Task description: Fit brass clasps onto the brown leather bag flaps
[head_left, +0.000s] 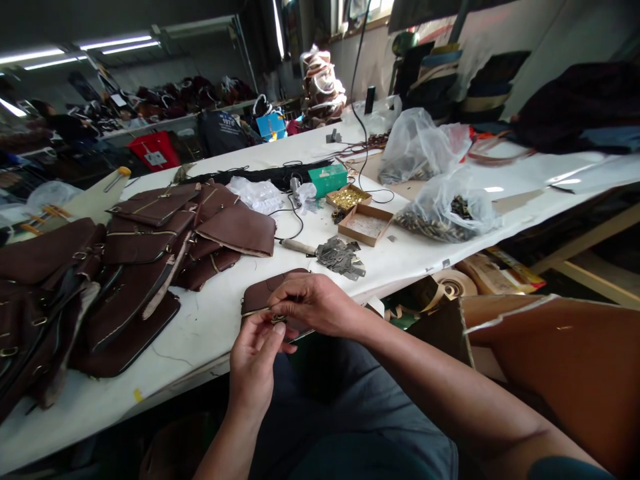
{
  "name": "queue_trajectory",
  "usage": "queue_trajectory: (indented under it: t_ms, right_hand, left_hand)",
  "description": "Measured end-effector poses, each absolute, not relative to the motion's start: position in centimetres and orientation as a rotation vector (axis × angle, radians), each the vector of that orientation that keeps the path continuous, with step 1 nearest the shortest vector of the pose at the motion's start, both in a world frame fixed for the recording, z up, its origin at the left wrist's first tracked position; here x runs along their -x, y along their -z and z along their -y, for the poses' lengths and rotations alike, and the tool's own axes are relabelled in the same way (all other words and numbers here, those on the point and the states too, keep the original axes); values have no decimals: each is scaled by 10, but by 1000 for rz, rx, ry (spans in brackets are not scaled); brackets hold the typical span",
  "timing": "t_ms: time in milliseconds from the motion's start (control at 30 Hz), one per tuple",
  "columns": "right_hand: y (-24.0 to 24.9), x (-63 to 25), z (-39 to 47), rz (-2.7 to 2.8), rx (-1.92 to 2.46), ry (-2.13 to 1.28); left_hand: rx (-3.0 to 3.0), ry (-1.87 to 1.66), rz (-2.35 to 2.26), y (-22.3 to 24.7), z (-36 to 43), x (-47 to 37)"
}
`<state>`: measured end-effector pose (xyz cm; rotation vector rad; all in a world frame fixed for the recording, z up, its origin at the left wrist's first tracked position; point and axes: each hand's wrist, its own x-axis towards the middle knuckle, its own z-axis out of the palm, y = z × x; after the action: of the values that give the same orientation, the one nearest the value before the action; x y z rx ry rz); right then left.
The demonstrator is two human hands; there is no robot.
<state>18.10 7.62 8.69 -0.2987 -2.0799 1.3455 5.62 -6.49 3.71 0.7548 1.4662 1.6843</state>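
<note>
My left hand (257, 360) is closed in a pinch at the table's front edge, its thumb and fingers on a small metal piece (278, 319). Just above it, my right hand (317, 303) bends its fingers down in a pinch at the same spot; what those fingertips hold is hidden. Under both hands lies a brown leather bag piece (257, 291) with a brass-toothed zipper (254, 313) along it. My hands cover much of this piece.
Brown leather bag parts (145, 233) are piled at left. Beyond my hands lie flat metal plates (341, 257), a wooden-handled tool (299, 247), a shallow cardboard box (367, 225), a box of gold fittings (349, 198) and plastic bags of hardware (440, 220). A large carton (555, 360) stands right.
</note>
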Motion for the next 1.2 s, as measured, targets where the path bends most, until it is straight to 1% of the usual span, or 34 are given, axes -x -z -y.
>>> queue_trajectory:
  t_ms: [67,133,200,333,467,567,767,967,1067,1200]
  right_hand:
    - [-92,-182,-79,2207,231,-1267]
    - [-93,-181,-77,2204,233,-1314]
    - [-90,-180,-68,2071,325,-1350]
    - [-71,-180,-41,1756,531,-1158]
    - [-54,-179,-21,1735,524,-1156]
    - [-50,-175,-16,1678,533,-1154]
    - [-57,-173,-18,1632,542,-1150]
    - [-55,-175,-18,1647,498,-1273]
    - [-52,-175,-19,1650,506,-1330]
    - [-50,-176,-22,1655,441,-1263]
  left_hand:
    - [-743,-1664,-1458,-38,65,-57]
    - [-745,-1661,-1463,-38,65,-56]
    - [-742,-1685,-1481,-36,64,-54]
    - [-710,-1786,-1565,-29,65,-50]
    - [-796,-1818,-1748,-24,68,-50]
    - [-931,-1799,-1813,-27,71,-53]
    - [-1188,-1810,-1601,-38,79,-49]
    - [-886,-1835,-1414,-39,78,-37]
    - [-835,-1802,-1343,-41,77,-33]
    - [-808,-1731,-1298,-40,78,-28]
